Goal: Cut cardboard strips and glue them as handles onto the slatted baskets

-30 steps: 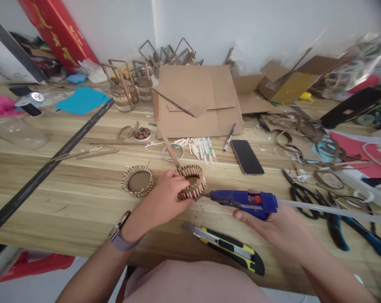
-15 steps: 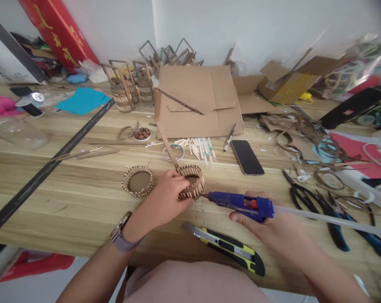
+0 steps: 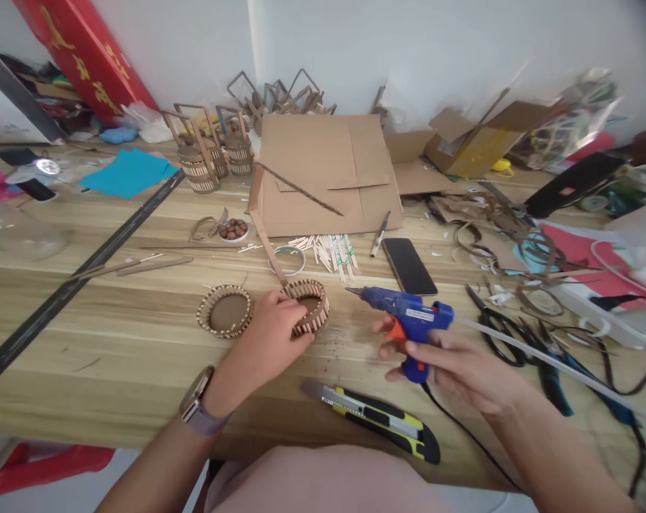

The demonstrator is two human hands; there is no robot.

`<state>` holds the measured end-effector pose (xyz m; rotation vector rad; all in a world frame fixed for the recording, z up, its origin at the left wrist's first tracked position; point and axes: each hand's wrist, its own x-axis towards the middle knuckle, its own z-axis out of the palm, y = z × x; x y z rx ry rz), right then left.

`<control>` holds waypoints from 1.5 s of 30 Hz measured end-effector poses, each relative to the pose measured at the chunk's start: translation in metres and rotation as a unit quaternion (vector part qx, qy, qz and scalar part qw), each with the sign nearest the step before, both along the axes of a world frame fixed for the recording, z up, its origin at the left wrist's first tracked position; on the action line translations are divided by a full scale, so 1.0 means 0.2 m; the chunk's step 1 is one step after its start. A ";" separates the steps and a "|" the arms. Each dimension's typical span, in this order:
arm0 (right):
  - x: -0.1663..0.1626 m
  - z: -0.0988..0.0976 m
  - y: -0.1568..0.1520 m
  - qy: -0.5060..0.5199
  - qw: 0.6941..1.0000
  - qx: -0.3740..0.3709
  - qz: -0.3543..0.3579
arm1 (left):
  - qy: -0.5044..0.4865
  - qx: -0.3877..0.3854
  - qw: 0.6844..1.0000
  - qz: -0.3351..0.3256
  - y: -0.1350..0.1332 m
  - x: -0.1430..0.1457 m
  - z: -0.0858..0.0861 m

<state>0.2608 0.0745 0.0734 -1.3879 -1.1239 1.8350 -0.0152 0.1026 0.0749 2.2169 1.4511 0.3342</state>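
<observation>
My left hand (image 3: 277, 324), a watch on its wrist, grips the near left side of a small round basket (image 3: 316, 313) ringed with short sticks. A brown cardboard strip (image 3: 267, 246) runs up and away from that basket's rim. To the left of the hand lies a second stick-walled ring (image 3: 225, 311) with a cardboard base. My right hand (image 3: 445, 363) is wrapped round the handle of a blue glue gun (image 3: 408, 310), fingers by its orange trigger. The gun's nozzle points left, apart from the basket. A long clear glue stick (image 3: 526, 349) sticks out of its back.
A utility knife (image 3: 376, 420) with its blade out lies near the front edge. Scissors (image 3: 502, 328) and pliers (image 3: 547, 363) are at right, beside a phone (image 3: 409, 266). Behind are loose sticks (image 3: 323, 253), flat cardboard (image 3: 323, 171) and finished little buckets (image 3: 197, 167).
My right hand has drawn the glue gun away from the basket and turned it upright, so its handle and trigger now show. My left hand still holds the basket. The whole view has shifted slightly.
</observation>
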 end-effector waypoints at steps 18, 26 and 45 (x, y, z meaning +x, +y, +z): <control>-0.01 -0.11 0.05 0.115 0.991 0.071 -0.015 | 0.016 -0.002 1.000 -0.002 0.04 0.04 -0.04; -0.02 -0.14 0.07 0.074 0.988 0.103 -0.084 | -0.061 -0.055 0.997 -0.007 0.04 0.03 0.00; -0.09 -0.10 0.02 -0.175 0.942 0.282 0.046 | -0.073 -0.080 0.994 -0.031 0.06 0.03 0.00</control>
